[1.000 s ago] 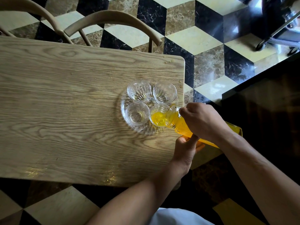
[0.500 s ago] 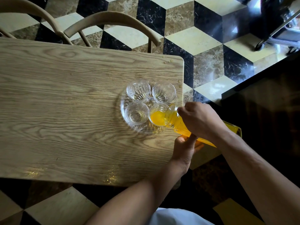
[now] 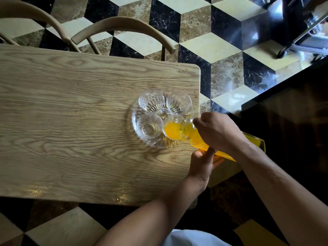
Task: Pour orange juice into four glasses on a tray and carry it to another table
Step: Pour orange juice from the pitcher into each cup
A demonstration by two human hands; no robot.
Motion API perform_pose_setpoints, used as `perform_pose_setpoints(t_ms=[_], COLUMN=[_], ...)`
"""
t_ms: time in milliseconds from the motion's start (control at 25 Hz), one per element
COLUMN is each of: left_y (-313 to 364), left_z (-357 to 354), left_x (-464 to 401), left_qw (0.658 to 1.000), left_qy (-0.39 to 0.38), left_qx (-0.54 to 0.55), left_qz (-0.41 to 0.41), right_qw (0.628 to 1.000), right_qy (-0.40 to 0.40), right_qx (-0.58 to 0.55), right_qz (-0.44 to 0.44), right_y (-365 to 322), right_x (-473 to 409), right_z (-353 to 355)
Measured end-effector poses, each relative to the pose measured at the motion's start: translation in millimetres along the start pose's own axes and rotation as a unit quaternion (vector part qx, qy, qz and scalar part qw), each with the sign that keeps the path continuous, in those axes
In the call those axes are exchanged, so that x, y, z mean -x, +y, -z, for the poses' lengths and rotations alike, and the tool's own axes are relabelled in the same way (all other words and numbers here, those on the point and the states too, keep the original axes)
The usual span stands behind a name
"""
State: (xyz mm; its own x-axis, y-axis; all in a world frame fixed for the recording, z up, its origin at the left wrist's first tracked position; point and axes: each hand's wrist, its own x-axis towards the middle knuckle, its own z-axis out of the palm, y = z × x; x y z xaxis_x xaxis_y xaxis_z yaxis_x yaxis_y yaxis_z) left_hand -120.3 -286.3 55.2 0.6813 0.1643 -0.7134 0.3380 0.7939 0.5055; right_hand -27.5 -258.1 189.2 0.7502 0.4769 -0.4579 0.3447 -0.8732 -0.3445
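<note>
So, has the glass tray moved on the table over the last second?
No. The glass tray keeps its place beside the rounded corner of the wooden table; only the camera shifted. The left hand and right hand hold the juice pitcher.

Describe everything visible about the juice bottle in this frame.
The bottle looks like clear ribbed glass or plastic, full of orange juice. It is tipped steeply, mouth over the near right glass on the tray, pouring. The right hand grips its upper body from above; the left hand supports it from beneath.
</note>
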Motion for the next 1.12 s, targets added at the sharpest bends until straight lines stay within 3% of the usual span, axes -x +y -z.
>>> perform_pose_setpoints(t_ms=[960,1120], left_y=[4,11], left_z=[16,22], left_x=[-5,-10], left_qw=[0.999,0.998], left_qy=[-0.033,-0.008], left_qx=[-0.005,-0.062], left_qz=[0.004,-0.014], right_qw=[1.0,0.994], right_qy=[-0.012,0.021], right_qx=[0.017,-0.102], right_qz=[0.017,-0.044], right_y=[-15,-9], right_x=[7,7], right_z=[5,7])
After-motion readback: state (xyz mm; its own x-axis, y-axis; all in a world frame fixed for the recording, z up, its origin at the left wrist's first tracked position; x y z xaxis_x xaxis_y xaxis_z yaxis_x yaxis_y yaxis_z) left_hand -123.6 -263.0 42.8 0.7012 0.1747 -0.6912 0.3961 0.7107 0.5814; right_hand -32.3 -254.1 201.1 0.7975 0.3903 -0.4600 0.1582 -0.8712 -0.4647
